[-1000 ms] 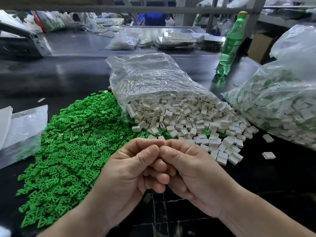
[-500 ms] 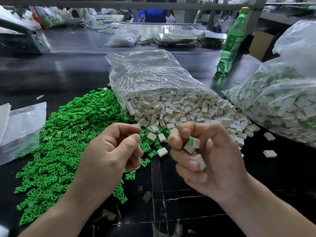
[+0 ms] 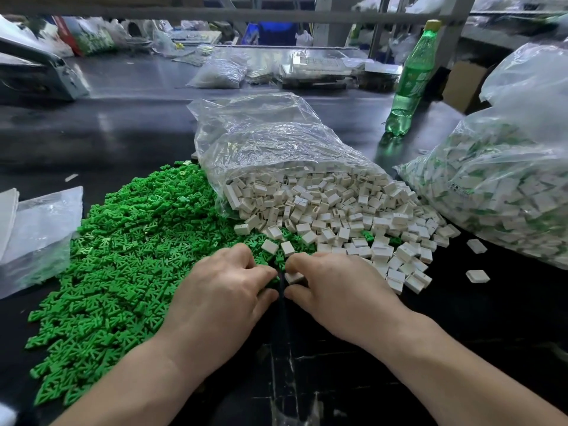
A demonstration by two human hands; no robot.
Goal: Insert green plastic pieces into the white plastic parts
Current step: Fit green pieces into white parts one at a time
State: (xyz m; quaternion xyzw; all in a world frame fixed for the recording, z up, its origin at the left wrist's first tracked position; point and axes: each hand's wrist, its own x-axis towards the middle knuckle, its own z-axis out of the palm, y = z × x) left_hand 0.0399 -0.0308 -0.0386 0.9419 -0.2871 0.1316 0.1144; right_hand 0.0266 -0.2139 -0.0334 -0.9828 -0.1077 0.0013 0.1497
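Hovering nearly knuckle to knuckle over the black counter (image 3: 123, 133), the left hand (image 3: 224, 296) curls into the green pieces (image 3: 129, 256) at nine o'clock; whether it holds one I cannot tell. The right hand (image 3: 341, 290) pinches a white part (image 3: 294, 277) at the edge of the white parts (image 3: 338, 210) spilling from a bag (image 3: 276, 142) at twelve o'clock.

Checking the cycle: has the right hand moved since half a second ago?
Yes. The right hand dropped to the near edge of the white pile.
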